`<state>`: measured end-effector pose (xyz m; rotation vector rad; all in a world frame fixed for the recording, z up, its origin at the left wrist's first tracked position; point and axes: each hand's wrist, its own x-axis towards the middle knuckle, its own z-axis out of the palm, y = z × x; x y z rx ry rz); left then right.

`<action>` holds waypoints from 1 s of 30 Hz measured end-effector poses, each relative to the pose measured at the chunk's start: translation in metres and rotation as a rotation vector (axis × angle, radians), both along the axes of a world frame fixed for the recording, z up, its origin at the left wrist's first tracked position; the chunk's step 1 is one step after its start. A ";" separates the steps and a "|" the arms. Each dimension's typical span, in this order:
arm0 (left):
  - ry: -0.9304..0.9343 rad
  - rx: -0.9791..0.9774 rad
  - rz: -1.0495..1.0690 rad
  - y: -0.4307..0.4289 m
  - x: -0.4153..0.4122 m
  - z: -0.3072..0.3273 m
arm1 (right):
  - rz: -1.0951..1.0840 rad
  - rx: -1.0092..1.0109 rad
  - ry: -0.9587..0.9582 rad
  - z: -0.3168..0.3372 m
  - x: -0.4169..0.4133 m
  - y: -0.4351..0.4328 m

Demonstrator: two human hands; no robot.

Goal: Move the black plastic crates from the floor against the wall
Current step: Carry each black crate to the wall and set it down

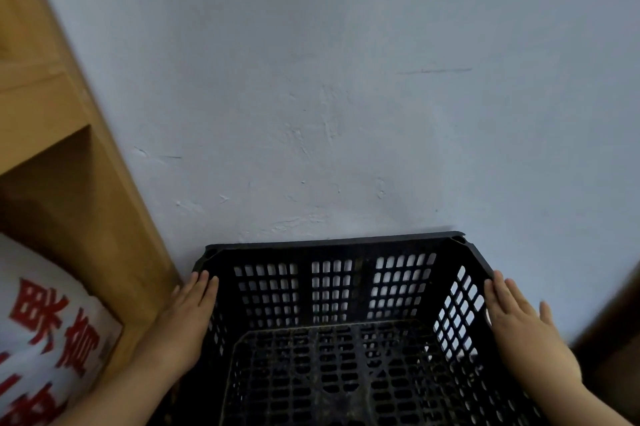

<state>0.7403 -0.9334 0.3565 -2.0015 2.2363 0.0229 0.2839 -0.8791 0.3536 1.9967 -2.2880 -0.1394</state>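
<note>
Hands flat against the black plastic crate [332, 328], one per side wall: left hand [183, 325] open, palm pressed to the left wall; right hand [523, 332] open, palm on the right wall, fingers extended. Crate upright, lattice floor empty, far rim close against the pale wall [346, 96]. Wooden shelf unit [86, 200] stands just left; a white sack with red characters [45, 328] lies in its lower compartment.

- Crate [332, 290]: black, walls and floor a grid of small holes.
- Wall [346, 79]: pale grey-blue, scuffed.
- Shelf [62, 134]: light tan wood.
- Sack [45, 332]: white with red characters.
</note>
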 end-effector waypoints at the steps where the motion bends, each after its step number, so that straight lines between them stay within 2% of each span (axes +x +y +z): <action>1: -0.010 0.001 0.008 -0.001 -0.002 0.001 | -0.003 0.008 0.014 0.000 -0.002 -0.002; 5: -0.056 0.029 0.019 0.001 -0.005 0.003 | -0.001 -0.027 0.076 -0.004 -0.006 -0.007; 8: -0.032 0.045 0.021 0.000 -0.006 0.007 | -0.006 0.031 0.103 -0.014 -0.017 -0.006; 15: -0.009 0.082 0.020 0.002 -0.004 0.009 | -0.001 -0.038 0.112 -0.003 -0.001 -0.004; 22: 0.015 0.055 0.001 0.004 -0.005 0.009 | -0.054 0.110 -0.025 0.010 0.001 -0.003; 25: 0.000 0.039 0.004 0.005 -0.003 0.009 | -0.063 0.106 -0.088 0.014 0.004 -0.002; 30: -0.009 0.034 -0.007 0.006 -0.005 0.007 | -0.091 0.077 -0.086 0.008 0.003 0.010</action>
